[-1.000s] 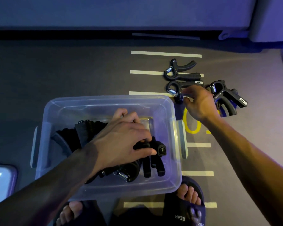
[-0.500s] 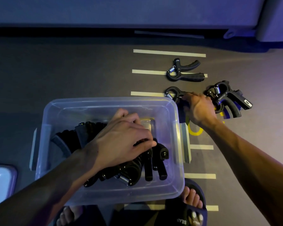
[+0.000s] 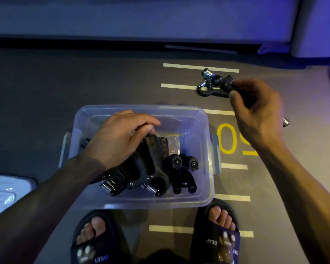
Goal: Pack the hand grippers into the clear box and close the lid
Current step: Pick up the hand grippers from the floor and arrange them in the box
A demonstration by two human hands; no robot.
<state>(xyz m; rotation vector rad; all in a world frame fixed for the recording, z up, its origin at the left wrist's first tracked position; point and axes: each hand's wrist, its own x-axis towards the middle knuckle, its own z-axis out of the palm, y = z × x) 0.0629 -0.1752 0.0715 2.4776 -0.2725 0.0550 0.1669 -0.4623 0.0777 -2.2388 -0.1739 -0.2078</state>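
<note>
Beyond the far right corner of the clear box (image 3: 208, 180), the right hand (image 3: 259, 115) is now holding a hand gripper (image 3: 220, 82) lifted off the floor, its fingers (image 3: 236, 100) curled round the handle; half a second ago that hand was still down on the mat, closing on it. Just behind it, another gripper (image 3: 204, 91) is lying on the floor, partly overlapped, so where one ends and the other begins is hard to tell. The left hand (image 3: 120, 138) is staying inside the box, fingers bent over the black stack of packed grippers (image 3: 151, 174) and pressing them toward the left wall, which is leaving bare room at the right side. By my reading, the lifted one is heading for that gap, and at least one more pickup is remaining before the lid.

A small dark part (image 3: 285, 122) is peeking out past the right wrist; the hand is hiding whatever it belongs to. At the left edge a pale lid (image 3: 6, 193) is being cut off by the frame. Dim blue light is swallowing detail among the black handles.
</note>
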